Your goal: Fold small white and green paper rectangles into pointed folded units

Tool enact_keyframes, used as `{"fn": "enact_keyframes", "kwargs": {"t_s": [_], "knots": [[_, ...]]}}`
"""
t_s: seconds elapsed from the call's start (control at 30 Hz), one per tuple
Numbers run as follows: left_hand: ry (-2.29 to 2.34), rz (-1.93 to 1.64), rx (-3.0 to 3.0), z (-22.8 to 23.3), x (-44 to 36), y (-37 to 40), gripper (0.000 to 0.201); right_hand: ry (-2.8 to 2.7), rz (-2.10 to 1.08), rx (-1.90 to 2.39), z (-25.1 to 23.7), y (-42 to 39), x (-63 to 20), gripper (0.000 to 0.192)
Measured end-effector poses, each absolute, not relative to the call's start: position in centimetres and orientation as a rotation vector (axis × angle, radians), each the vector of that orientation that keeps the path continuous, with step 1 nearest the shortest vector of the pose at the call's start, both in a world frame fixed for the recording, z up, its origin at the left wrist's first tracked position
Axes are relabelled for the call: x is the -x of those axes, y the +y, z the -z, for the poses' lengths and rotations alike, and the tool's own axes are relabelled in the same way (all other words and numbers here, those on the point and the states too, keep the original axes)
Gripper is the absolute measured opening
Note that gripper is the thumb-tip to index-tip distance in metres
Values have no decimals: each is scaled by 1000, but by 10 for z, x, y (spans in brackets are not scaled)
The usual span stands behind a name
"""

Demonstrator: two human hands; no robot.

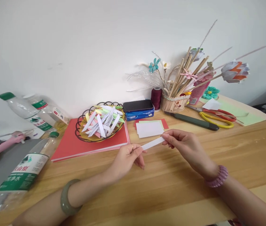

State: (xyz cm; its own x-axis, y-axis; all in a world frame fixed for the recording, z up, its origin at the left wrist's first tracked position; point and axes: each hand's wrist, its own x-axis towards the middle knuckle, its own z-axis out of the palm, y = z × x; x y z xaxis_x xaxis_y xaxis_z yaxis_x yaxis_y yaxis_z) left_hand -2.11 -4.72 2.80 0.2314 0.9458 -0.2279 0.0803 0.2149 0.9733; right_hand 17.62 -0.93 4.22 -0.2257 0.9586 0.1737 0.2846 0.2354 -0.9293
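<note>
A narrow white paper strip is stretched between my two hands above the wooden table. My left hand pinches its left end between thumb and fingers. At the other end, my right hand grips the strip in a pinch too. Just behind it lies a small stack of paper cards, with a white card on top and green and red ones under it. To the left, a round woven basket holds many folded paper pieces in white, pink, yellow and green.
The basket stands on red paper sheets. Plastic bottles and a pink glue gun are at left. Behind are a blue packet, maroon thread and a stick-filled basket. A dark-green cutter and scissors lie right.
</note>
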Motion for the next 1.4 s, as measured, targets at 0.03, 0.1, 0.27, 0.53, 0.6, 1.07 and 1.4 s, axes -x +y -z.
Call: {"fn": "enact_keyframes", "kwargs": {"t_s": [0.03, 0.1, 0.27, 0.53, 0.6, 1.07, 1.4], "knots": [[1160, -866, -1184, -28, 21, -47, 40, -1665, -992, 1175, -43, -8, -177, 36], [1147, -897, -1174, -26, 22, -47, 41, -1615, -892, 1187, -47, -7, -180, 34], [1119, -867, -1155, -16, 20, -45, 43, -1440, -414, 1083, -74, -11, -172, 19], [1103, -828, -1180, -13, 23, -42, 40, -2110, -83, 800, -96, 9, -105, 26], [1106, -818, -1188, -13, 24, -42, 40, -2258, -89, 810, -88, 17, -98, 24], [1109, -766, -1268, -13, 23, -43, 40, -2669, 57, 1024, -22, 43, -186, 29], [1171, -774, -1624, -23, 27, -51, 28, -2339, 143, 1146, -27, 40, -192, 30]]}}
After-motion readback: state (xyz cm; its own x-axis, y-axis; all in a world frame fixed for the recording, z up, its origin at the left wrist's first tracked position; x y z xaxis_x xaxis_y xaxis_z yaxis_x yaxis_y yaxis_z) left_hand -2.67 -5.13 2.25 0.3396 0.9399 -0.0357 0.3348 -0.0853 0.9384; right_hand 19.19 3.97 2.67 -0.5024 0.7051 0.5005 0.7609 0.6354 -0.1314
